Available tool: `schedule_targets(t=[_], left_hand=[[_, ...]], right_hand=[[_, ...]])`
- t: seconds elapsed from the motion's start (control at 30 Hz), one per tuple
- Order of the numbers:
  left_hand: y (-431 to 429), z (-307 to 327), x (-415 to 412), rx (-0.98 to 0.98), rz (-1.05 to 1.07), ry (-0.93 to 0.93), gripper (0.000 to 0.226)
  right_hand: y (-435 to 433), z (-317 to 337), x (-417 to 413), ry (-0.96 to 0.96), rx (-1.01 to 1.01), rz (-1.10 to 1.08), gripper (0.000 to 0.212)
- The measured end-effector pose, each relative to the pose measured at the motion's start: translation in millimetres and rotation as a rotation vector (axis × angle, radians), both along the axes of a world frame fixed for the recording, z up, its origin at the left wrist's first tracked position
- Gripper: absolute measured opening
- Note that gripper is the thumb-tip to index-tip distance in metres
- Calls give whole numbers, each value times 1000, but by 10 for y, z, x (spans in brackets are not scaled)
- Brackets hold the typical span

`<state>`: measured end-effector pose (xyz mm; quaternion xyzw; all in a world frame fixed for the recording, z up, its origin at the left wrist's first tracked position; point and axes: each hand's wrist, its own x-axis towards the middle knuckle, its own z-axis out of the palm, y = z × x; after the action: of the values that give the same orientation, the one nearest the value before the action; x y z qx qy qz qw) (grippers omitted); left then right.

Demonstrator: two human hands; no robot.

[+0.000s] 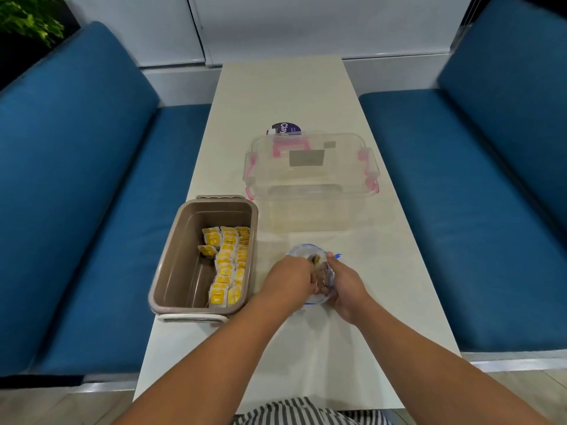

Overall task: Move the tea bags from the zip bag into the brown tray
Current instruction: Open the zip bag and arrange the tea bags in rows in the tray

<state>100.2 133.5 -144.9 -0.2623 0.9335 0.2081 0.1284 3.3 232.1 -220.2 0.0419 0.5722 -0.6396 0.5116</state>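
head view is showing me the zip bag (pixel 322 297) over the near half of the table (pixel 282 96), just right of the brown tray (pixel 171 265). the right hand (pixel 345 291) is curling around the bag's right side, grasping it. the left hand (pixel 288 280) is reaching into the bag's mouth; its fingertips are hiding inside, so i cannot tell whether they are gripping anything. the tray is standing at the table's left edge, holding yellow tea bags (pixel 228 262) along its right wall. a clear lidded box (pixel 310 173) is sitting beyond the bag, a purple-lidded tub (pixel 285 129) just behind it.
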Motion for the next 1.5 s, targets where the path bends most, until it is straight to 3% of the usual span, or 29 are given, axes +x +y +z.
schedule_targets(t=[0.3, 0.47, 0.67, 0.83, 0.93, 1.07, 1.27, 1.5], left_hand=[[-17, -10, -36, -21, 66, -55, 25], [-96, 70, -41, 8, 187, 74, 25], [-153, 91, -75, -47, 188, 157, 19], [-120, 92, -55, 95, 346, 323, 11], [-119, 113, -43, 192, 407, 331, 6], [-158, 106, -44, 208, 335, 201, 24], [-141, 110, -21, 106, 164, 64, 32], [-109, 137, -51, -8, 134, 271, 14]], right_hand=[[13, -84, -31, -4, -32, 7, 46], [11, -143, -51, 0, -12, 16, 51], [-22, -196, -63, -19, -13, 6, 50], [-20, -214, -58, -9, -23, -2, 47], [-15, -195, -48, -9, -22, -8, 45], [-20, -182, -48, 16, 25, -14, 48], [-32, -250, -58, 24, 43, -17, 56], [-23, -226, -42, 1, -17, -41, 49]])
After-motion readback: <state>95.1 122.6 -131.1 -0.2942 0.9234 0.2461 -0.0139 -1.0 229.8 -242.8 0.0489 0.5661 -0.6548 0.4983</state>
